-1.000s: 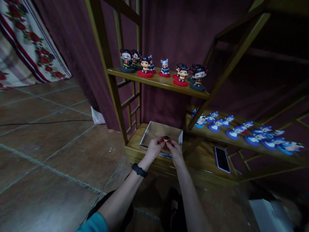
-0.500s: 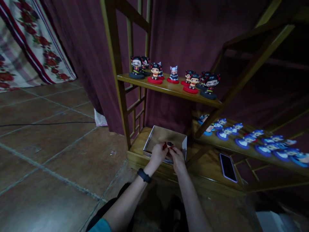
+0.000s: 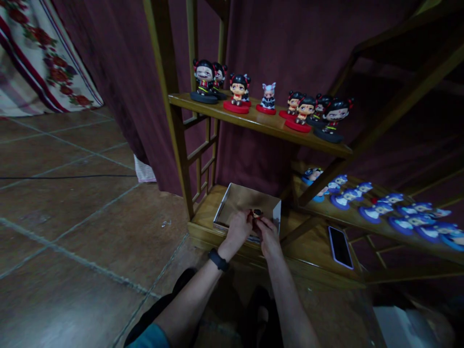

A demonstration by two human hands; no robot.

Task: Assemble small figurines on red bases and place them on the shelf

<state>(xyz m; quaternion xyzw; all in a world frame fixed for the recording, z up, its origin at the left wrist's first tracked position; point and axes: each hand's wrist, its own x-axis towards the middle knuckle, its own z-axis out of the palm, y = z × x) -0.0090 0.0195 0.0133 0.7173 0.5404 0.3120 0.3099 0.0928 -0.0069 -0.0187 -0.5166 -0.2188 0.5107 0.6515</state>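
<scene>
Over an open cardboard box (image 3: 232,195) on the low shelf, a small figurine (image 3: 257,213) with dark hair and red parts is pinched between my two hands. My left hand (image 3: 239,229), with a dark band on the wrist, has its fingers closed at the figurine's left side, by a red part. From the right, my right hand (image 3: 267,234) grips its lower part with thumb and fingers. My fingers cover much of the figurine, so its base cannot be made out.
Several figurines on red or black bases stand on the upper wooden shelf (image 3: 253,122). More, on blue bases, line the right shelf (image 3: 348,211). A phone (image 3: 340,247) lies right of the box. A slanting wooden post (image 3: 322,186) separates box and right shelf. A pale box (image 3: 393,326) sits lower right.
My view has shifted a little, so the upper shelf looks larger and higher. Both hands stay over the box with the figurine, which has turned or moved slightly.
</scene>
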